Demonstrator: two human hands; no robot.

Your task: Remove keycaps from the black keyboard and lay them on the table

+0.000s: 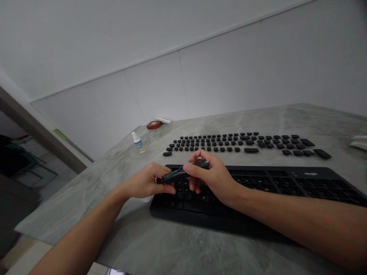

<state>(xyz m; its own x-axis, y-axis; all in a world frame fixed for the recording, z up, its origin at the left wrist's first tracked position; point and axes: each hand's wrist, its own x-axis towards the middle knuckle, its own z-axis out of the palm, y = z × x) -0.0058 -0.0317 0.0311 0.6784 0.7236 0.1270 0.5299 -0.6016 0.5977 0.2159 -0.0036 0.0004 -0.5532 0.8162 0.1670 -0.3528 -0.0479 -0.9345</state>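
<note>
A long black space bar keycap [175, 174] with a thin pale wire along it is held tilted above the keyboard. My left hand [149, 179] is closed at its left end, index finger on top and thumb lower down. My right hand [213, 175] grips the other end, its thumb pressed along the bar and its fingers curled behind. Below both hands lies a black keyboard [286, 172] with most of its keycaps off, showing open key sockets. My right forearm covers part of its lower half.
Loose black keycaps [212, 144] lie in rows behind the keyboard. A small white spray bottle [138, 143] stands at the left. Further back are a reddish-brown box [154, 125] and a white strip [163, 120] by the wall. A white object [359, 142] sits at the right edge.
</note>
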